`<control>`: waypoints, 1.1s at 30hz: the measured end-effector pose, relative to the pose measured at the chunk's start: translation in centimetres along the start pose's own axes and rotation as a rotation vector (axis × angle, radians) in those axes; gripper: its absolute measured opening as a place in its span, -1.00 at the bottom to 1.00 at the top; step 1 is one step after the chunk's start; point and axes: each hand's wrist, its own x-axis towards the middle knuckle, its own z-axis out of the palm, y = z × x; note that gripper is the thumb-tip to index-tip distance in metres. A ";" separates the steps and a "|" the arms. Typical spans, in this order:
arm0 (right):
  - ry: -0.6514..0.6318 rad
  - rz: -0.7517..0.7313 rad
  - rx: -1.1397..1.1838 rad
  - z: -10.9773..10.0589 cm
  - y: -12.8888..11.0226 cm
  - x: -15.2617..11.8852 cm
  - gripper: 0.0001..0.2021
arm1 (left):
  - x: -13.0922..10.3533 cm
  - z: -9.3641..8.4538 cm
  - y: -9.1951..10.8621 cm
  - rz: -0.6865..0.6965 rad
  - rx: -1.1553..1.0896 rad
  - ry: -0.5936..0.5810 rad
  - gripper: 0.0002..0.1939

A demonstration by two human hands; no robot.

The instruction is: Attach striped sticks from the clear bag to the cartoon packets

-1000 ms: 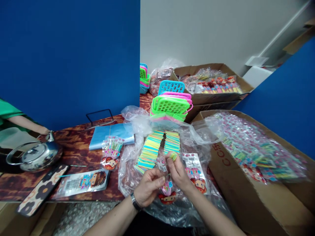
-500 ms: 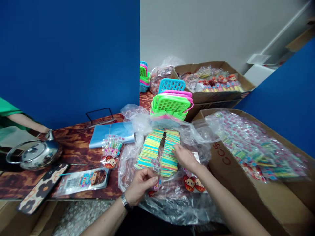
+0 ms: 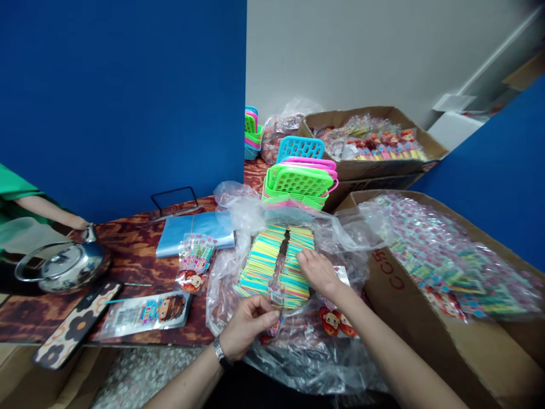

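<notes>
My left hand [image 3: 251, 326] pinches a small clear packet [image 3: 276, 295] with a barcode and printed colours between thumb and fingers, in front of the stick pile. Yellow and blue thin sticks [image 3: 266, 255] lie in two heaps with a dark gap between them, inside an opened clear plastic bag [image 3: 227, 284]. On the right-hand heap, my right hand [image 3: 317, 272] has its fingers drawn together at the sticks; what the fingertips grip is hidden. Beside my right forearm lie printed packets [image 3: 334, 321] with red-haired cartoon heads.
Green, pink and blue plastic baskets [image 3: 302, 179] are stacked behind the bag. Cardboard boxes [image 3: 392, 272] of filled packets stand on the right. Leftward are a filled packet [image 3: 193, 264], a blue stack of film [image 3: 170, 238], a flowered case [image 3: 79, 326], a kettle [image 3: 70, 267] and another person's hand [image 3: 76, 221].
My right hand stays at the right-hand heap, its fingers slightly more bunched. The packet in my left hand is tilted up a little more, its barcode now plainer. The view has shifted slightly.
</notes>
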 end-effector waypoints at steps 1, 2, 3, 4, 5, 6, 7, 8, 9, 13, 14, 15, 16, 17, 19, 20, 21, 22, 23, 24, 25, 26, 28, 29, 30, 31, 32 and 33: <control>0.015 0.011 0.010 -0.3 0.0 -0.2 -0.87 | 0.0 0.0 0.0 0.004 -0.004 -0.004 -0.67; 0.029 0.024 0.039 -0.5 -0.1 -0.5 -0.87 | 0.0 0.0 0.0 0.007 -0.007 -0.006 -0.68; 0.048 0.037 0.100 -0.7 -0.2 -0.7 -0.85 | 0.0 0.0 0.0 0.011 -0.008 -0.008 -0.69; 0.073 0.047 0.195 -0.9 -0.5 -1.0 -0.84 | 0.1 0.1 0.1 0.013 -0.007 -0.010 -0.69; 0.107 0.050 0.316 -1.0 -0.7 -1.4 -0.83 | 0.1 0.2 0.1 0.014 -0.006 -0.011 -0.68; 0.147 0.048 0.450 -1.1 -1.1 -1.6 -0.83 | 0.1 0.2 0.2 0.015 -0.003 -0.012 -0.68; 0.189 0.043 0.579 -1.1 -1.4 -1.9 -0.83 | 0.1 0.3 0.3 0.013 0.001 -0.013 -0.68; 0.226 0.037 0.680 -1.0 -1.7 -2.1 -0.83 | 0.1 0.3 0.3 0.011 0.006 -0.015 -0.67; 0.252 0.031 0.740 -0.9 -1.9 -2.3 -0.84 | 0.1 0.4 0.3 0.009 0.013 -0.016 -0.67; 0.315 0.016 0.811 -0.7 -2.7 -2.9 -0.84 | -0.1 0.3 0.2 -0.002 0.007 -0.018 -0.67; 0.330 0.004 0.819 -0.7 -2.9 -3.1 -0.84 | -0.2 0.3 0.2 -0.014 -0.019 -0.020 -0.68; 0.347 -0.011 0.833 -0.8 -3.2 -3.2 -0.83 | -0.2 0.3 0.1 -0.027 -0.056 -0.025 -0.68; 0.365 -0.029 0.855 -0.9 -3.6 -3.4 -0.82 | -0.2 0.4 0.1 -0.038 -0.101 -0.031 -0.68; 0.382 -0.050 0.883 -1.1 -4.0 -3.5 -0.82 | -0.2 0.5 0.0 -0.044 -0.147 -0.037 -0.68; 0.413 -0.089 0.944 -1.3 -4.9 -3.9 -0.81 | -0.1 0.8 -0.1 -0.036 -0.224 -0.053 -0.68; 0.425 -0.103 0.969 -1.3 -5.3 -4.1 -0.80 | -0.1 1.0 -0.1 -0.028 -0.253 -0.062 -0.68; 0.430 -0.118 0.991 -1.4 -5.7 -4.2 -0.80 | 0.0 1.2 -0.2 -0.022 -0.277 -0.069 -0.69; 0.434 -0.132 1.009 -1.4 -6.0 -4.4 -0.79 | 0.1 1.3 -0.2 -0.019 -0.298 -0.073 -0.69; 0.437 -0.142 1.024 -1.4 -6.3 -4.5 -0.79 | 0.1 1.4 -0.2 -0.019 -0.312 -0.075 -0.68; 0.441 -0.148 1.039 -1.4 -6.4 -4.6 -0.79 | 0.1 1.5 -0.1 -0.020 -0.318 -0.073 -0.67; 0.442 -0.147 1.063 -1.6 -6.5 -4.6 -0.80 | 0.2 1.5 0.0 -0.021 -0.314 -0.069 -0.66; 0.442 -0.136 1.100 -1.8 -6.5 -4.6 -0.81 | 0.2 1.5 0.1 -0.018 -0.292 -0.064 -0.65; 0.456 -0.089 1.219 -2.5 -6.4 -4.6 -0.83 | 0.3 1.4 0.5 0.017 -0.190 -0.041 -0.66; 0.471 -0.060 1.294 -3.0 -6.3 -4.5 -0.83 | 0.4 1.3 0.7 0.052 -0.107 -0.020 -0.68; 0.494 -0.028 1.368 -3.6 -6.3 -4.5 -0.82 | 0.5 1.2 0.9 0.096 -0.010 0.010 -0.70; 0.526 0.007 1.431 -4.2 -6.4 -4.4 -0.81 | 0.6 1.1 1.1 0.138 0.090 0.045 -0.72; 0.563 0.041 1.481 -4.8 -6.5 -4.3 -0.80 | 0.7 1.0 1.2 0.172 0.187 0.080 -0.74; 0.597 0.070 1.521 -5.4 -6.8 -4.3 -0.80 | 0.7 0.9 1.2 0.194 0.273 0.114 -0.76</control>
